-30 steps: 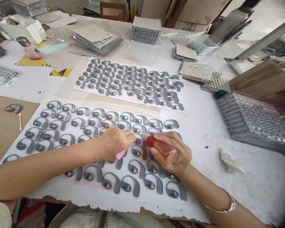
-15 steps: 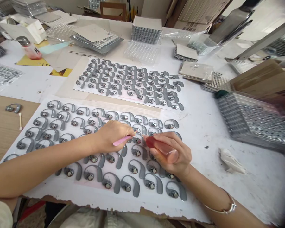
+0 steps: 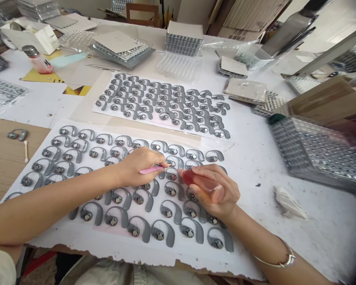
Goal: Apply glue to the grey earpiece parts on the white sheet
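My left hand pinches a thin pink stick, its tip pointing right at a grey ear-hook part on the near white sheet. My right hand is closed round a small bottle of reddish liquid, with the nozzle tilted left towards the same part. Both hands hover over rows of grey ear-hook parts with metal discs.
A second sheet of grey parts lies farther back. Stacked clear trays stand at right, more trays and a pink bottle at the back. A crumpled tissue lies right; brown cardboard with a cotton swab lies left.
My left hand has shifted up and a little right, and the pink stick has turned from pointing downward to lying almost level. The right hand with the bottle has barely moved.
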